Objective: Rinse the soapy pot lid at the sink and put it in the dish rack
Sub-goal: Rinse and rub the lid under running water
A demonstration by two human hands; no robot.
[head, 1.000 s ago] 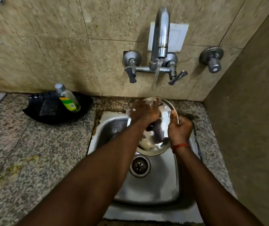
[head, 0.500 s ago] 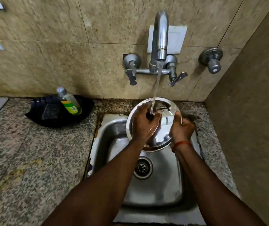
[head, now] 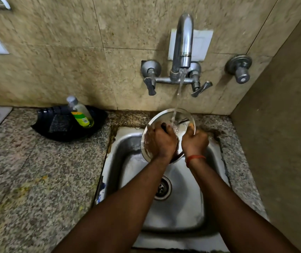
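Observation:
A round steel pot lid (head: 161, 116) with a black knob is held tilted over the back of the steel sink (head: 186, 203), under the running stream from the chrome tap (head: 182, 42). My left hand (head: 159, 141) lies across the lid's face by the knob, fingers closed around it. My right hand (head: 194, 141) grips the lid's right rim. Water hits the lid between my hands. No dish rack is in view.
A black tray (head: 54, 133) on the granite counter (head: 27, 179) at the left holds a soap bottle (head: 80, 113) and a scrub pad (head: 59, 123). Two tap handles and a wall valve (head: 239, 70) sit on the tiled wall. A side wall (head: 283, 143) closes the right.
The water stream now runs steadily onto the lid. My left hand has slid down over the lid's face, and the lid has shifted slightly back toward the wall.

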